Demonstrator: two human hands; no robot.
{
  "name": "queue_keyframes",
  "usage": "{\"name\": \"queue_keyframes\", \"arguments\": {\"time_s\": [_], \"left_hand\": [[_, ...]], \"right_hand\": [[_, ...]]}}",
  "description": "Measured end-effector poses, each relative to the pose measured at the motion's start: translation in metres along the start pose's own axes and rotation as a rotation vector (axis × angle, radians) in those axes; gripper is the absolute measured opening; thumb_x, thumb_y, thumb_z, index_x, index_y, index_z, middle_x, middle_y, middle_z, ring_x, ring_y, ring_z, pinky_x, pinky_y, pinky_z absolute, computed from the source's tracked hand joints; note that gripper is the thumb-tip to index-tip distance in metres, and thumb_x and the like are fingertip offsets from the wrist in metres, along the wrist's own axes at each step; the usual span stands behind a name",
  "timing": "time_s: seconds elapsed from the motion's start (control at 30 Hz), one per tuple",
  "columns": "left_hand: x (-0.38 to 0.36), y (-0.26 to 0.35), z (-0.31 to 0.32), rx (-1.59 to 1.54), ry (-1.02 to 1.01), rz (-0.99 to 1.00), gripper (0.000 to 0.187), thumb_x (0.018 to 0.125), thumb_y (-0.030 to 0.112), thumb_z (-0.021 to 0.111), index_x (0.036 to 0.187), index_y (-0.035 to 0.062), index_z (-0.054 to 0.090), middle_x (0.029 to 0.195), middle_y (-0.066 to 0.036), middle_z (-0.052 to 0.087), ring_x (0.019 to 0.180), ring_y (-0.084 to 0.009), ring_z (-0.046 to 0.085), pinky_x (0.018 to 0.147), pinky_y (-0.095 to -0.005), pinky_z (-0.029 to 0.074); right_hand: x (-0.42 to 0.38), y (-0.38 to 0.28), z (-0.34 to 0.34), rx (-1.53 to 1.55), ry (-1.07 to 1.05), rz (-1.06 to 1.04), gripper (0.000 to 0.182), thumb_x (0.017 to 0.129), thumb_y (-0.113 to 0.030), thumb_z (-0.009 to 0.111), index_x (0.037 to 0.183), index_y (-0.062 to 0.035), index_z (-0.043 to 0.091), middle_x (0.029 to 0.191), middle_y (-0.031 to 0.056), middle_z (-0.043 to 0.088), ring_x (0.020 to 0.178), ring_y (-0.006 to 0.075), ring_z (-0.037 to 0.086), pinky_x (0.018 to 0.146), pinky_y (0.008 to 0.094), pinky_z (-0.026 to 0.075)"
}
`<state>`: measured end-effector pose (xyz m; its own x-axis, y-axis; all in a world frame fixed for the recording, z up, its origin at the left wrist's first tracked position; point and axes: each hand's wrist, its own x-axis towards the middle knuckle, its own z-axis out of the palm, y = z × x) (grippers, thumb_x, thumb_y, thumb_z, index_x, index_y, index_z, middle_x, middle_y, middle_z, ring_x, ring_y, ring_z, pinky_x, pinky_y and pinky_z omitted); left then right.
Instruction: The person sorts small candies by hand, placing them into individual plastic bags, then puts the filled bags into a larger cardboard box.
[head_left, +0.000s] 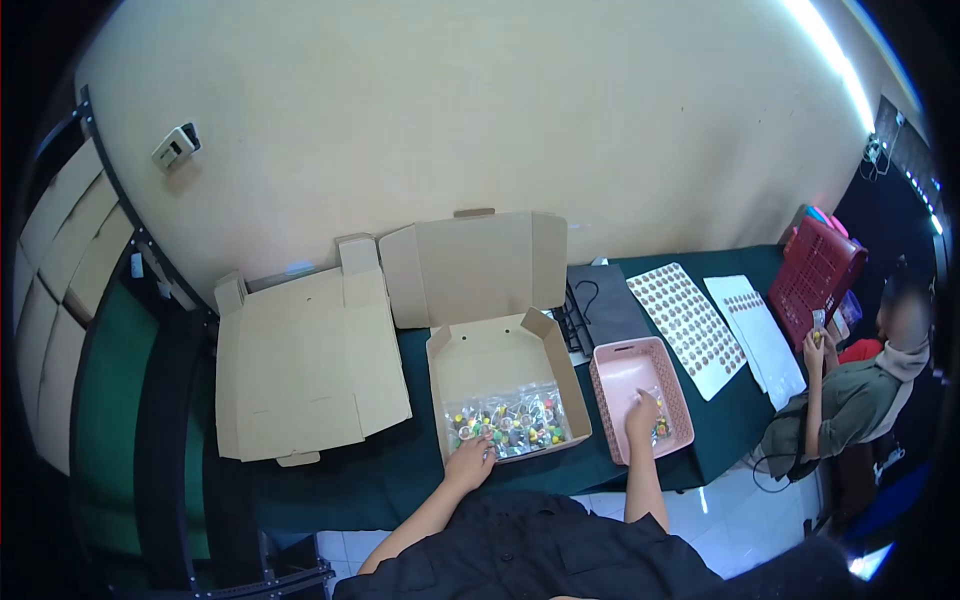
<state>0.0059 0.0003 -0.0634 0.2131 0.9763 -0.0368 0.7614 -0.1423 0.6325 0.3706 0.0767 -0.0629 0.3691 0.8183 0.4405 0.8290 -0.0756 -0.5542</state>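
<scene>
My left hand (471,462) lies over the front edge of an open cardboard box (490,350), its fingers spread on the clear packets (515,415) inside. Small colourful pieces, green, yellow, black and pink, show through the plastic. Inside a pink plastic basket (612,400), my right hand (643,412) is lowered with its fingers curled in at a small clear packet (660,418) of similar pieces. Part of that packet is hidden by the hand.
Left of the box lies a flattened cardboard box (310,370). Behind the basket is a black bag (610,305); sticker sheets (688,330) and white sheets (755,335) lie to the right. A co-worker (840,400) handles a small item near a red basket (815,265).
</scene>
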Motion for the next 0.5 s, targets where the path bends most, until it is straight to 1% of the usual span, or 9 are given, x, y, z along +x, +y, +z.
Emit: {"name": "queue_keyframes", "arguments": {"time_s": [0.07,0.13,0.17,0.27,0.33,0.37,0.4,0.47,0.5], "left_hand": [[0.002,0.0,0.001,0.019,0.008,-0.019,0.034,0.084,0.028,0.044,0.103,0.0038,0.057,0.114,-0.013,0.053,0.104,-0.0296,0.05,0.087,-0.0391,0.041],[-0.001,0.002,0.002,0.034,0.006,-0.052,0.035,0.083,0.029,0.044,0.105,0.0044,0.056,0.114,-0.013,0.053,0.104,-0.0291,0.05,0.087,-0.0389,0.042],[-0.001,0.006,-0.001,0.033,-0.009,-0.076,0.035,0.083,0.029,0.044,0.107,0.0051,0.055,0.114,-0.012,0.053,0.105,-0.0287,0.05,0.087,-0.0388,0.042],[0.001,0.001,0.0,0.019,-0.013,-0.095,0.037,0.083,0.031,0.045,0.111,0.0074,0.053,0.115,-0.011,0.052,0.105,-0.0274,0.05,0.086,-0.0382,0.042],[0.001,-0.004,0.001,-0.043,-0.026,-0.099,0.037,0.084,0.032,0.045,0.111,0.0088,0.054,0.115,-0.011,0.052,0.105,-0.0266,0.05,0.086,-0.0378,0.042],[0.003,-0.009,0.004,-0.076,0.027,-0.063,0.036,0.084,0.033,0.046,0.108,0.0082,0.055,0.111,-0.01,0.055,0.1,-0.027,0.053,0.085,-0.0373,0.042],[0.001,-0.006,0.001,-0.071,0.024,-0.068,0.036,0.084,0.033,0.046,0.108,0.0082,0.055,0.111,-0.01,0.055,0.1,-0.027,0.053,0.085,-0.0373,0.042],[0.002,0.003,-0.011,-0.258,-0.051,-0.245,0.03,0.086,0.027,0.047,0.105,0.006,0.057,0.1,-0.01,0.06,0.09,-0.022,0.059,0.075,-0.0329,0.047],[0.002,0.005,-0.011,-0.254,-0.043,-0.248,0.03,0.086,0.027,0.047,0.105,0.006,0.057,0.1,-0.01,0.06,0.09,-0.022,0.059,0.075,-0.0329,0.047]], "right_hand": [[-0.002,0.033,-0.016,-0.137,-0.083,0.238,0.03,0.076,-0.003,0.046,0.104,0.0068,0.051,0.097,0.0246,0.055,0.097,0.0376,0.05,0.083,0.0432,0.04],[-0.009,0.097,-0.001,-0.386,-0.074,0.218,0.036,0.077,-0.008,0.05,0.109,0.0081,0.047,0.1,0.027,0.054,0.098,0.0392,0.051,0.084,0.0438,0.04],[-0.013,0.103,-0.003,-0.387,-0.083,0.202,0.036,0.077,-0.008,0.05,0.109,0.0081,0.047,0.1,0.027,0.054,0.098,0.0392,0.051,0.084,0.0438,0.04],[-0.011,0.101,-0.009,-0.314,-0.248,0.382,0.054,0.073,-0.024,0.063,0.112,0.0078,0.045,0.107,0.0287,0.052,0.099,0.038,0.052,0.085,0.0434,0.04],[-0.009,0.072,-0.018,-0.449,-0.24,0.384,0.075,0.059,-0.037,0.075,0.111,0.0084,0.045,0.102,0.0272,0.055,0.094,0.0353,0.056,0.081,0.0417,0.044],[-0.005,0.142,0.02,-0.314,-0.432,0.487,0.086,0.046,-0.041,0.081,0.108,0.0088,0.047,0.091,0.0235,0.06,0.083,0.032,0.061,0.071,0.0373,0.048],[-0.004,0.139,0.017,-0.31,-0.438,0.49,0.086,0.046,-0.041,0.081,0.108,0.0088,0.047,0.091,0.0235,0.06,0.083,0.032,0.061,0.071,0.0373,0.048],[0.005,0.123,0.011,-0.069,-0.411,0.307,0.078,0.048,-0.037,0.081,0.103,0.0084,0.049,0.081,0.0199,0.062,0.07,0.0289,0.063,0.061,0.0339,0.05],[0.011,0.117,0.014,0.031,-0.391,0.274,0.061,0.056,-0.027,0.08,0.1,0.0047,0.051,0.078,0.0155,0.062,0.066,0.0225,0.063,0.056,0.0302,0.049]]}}
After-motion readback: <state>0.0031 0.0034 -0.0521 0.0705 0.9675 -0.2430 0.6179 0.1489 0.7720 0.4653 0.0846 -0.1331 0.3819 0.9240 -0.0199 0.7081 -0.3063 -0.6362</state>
